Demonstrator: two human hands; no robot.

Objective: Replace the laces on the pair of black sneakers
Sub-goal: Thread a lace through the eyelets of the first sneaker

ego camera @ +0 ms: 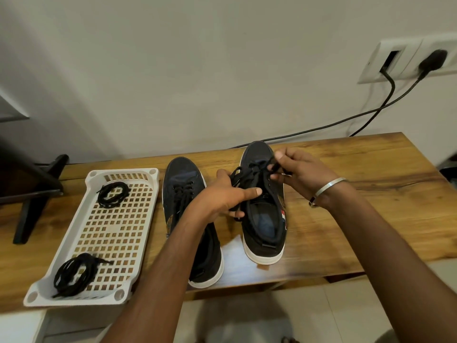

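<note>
Head view: wooden table (371, 184) against plain wall (222, 70), wall socket (408, 60).

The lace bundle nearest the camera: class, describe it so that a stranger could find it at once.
Start at the wooden table, then go to the white plastic basket on its left side. Two black lace bundles lie in it; this bundle sits in the near corner, while the other bundle lies at the far end.

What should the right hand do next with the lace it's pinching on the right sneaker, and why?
Probably draw that lace out of its top eyelet. The right hand already pinches it above the right sneaker, the left hand steadies the shoe's collar, and the shoe looks laced further down; spare laces wait in the tray.
</note>
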